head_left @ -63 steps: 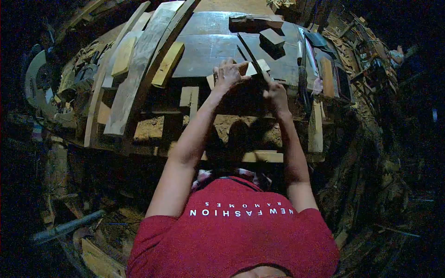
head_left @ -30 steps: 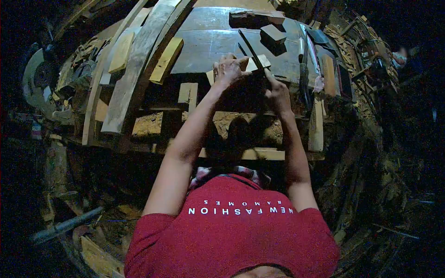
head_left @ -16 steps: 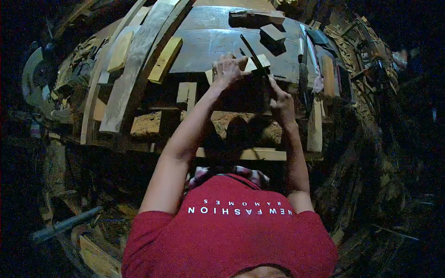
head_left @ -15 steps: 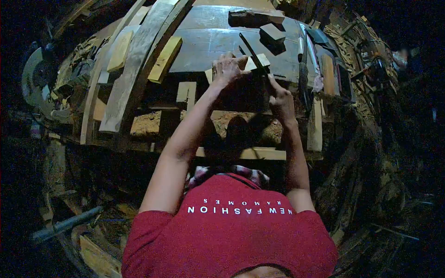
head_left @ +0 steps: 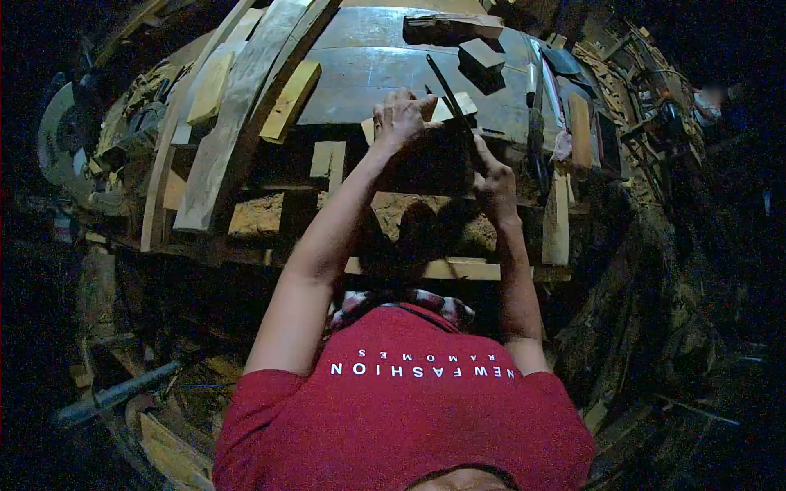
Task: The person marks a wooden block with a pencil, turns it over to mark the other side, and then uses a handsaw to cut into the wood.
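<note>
A pale wooden piece (head_left: 455,106) lies at the near edge of the work surface. My left hand (head_left: 401,120) rests on the left part of this wood, its fingers bent around it. A long, thin dark tool (head_left: 446,85), which looks like a saw, crosses the wood near its right end. Its near end is in my right hand (head_left: 494,177), with the index finger stretched along it. The tool's handle is mostly hidden in my grip.
Long boards (head_left: 237,106) lie on the left beside a yellowish block (head_left: 291,101). A grey block (head_left: 481,56) and a dark wood chunk (head_left: 452,29) sit at the back. Upright at the right stands a brown wooden piece (head_left: 580,131). Slats (head_left: 458,270) cross in front of me.
The dark tool has shifted slightly along its length, and my right hand has moved a little with it. My left hand stays on the wood.
</note>
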A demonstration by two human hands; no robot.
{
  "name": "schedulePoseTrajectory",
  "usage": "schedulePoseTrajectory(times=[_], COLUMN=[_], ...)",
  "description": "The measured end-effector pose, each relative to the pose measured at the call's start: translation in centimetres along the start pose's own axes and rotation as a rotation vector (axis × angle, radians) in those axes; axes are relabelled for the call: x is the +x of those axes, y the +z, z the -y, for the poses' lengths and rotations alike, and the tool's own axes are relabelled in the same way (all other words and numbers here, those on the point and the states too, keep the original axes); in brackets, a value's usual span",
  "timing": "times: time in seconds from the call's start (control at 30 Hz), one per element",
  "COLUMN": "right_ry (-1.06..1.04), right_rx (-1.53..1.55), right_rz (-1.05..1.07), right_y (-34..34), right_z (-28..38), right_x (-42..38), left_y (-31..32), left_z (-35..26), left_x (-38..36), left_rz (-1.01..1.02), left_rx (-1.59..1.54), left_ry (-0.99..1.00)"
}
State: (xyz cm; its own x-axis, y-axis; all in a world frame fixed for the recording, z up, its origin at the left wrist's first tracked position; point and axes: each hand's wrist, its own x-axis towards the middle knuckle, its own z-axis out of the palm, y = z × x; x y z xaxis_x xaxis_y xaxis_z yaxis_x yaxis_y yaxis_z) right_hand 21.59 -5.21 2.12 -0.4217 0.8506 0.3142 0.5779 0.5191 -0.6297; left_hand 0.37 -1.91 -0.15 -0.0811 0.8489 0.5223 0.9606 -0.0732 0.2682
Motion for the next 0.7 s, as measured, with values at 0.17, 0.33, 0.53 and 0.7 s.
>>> schedulePoseTrajectory(times=[0.17, 0.33, 0.53, 0.7], right_ry=[-0.163, -0.159, -0.057, 0.016], right_rx=[-0.347, -0.088, 0.019, -0.148], right_rz=[-0.028, -0.068, -0.056, 0.007], right_y=[5.1, 3.0, 0.4, 1.9], right_z=[-6.6, -2.2, -0.2, -0.1], right_x=[5.5, 5.2, -0.5, 4.2], left_y=[-0.4, 2.1, 0.1, -0.8], left_z=[-0.4, 0.9, 0.2, -0.3], left_x=[-0.2, -0.4, 0.1, 0.2], left_rz=[0.029, -0.256, 0.039, 0.093], left_rx=[0.104, 0.115, 0.090, 0.079], left_ry=[-0.006, 0.118, 0.042, 0.007])
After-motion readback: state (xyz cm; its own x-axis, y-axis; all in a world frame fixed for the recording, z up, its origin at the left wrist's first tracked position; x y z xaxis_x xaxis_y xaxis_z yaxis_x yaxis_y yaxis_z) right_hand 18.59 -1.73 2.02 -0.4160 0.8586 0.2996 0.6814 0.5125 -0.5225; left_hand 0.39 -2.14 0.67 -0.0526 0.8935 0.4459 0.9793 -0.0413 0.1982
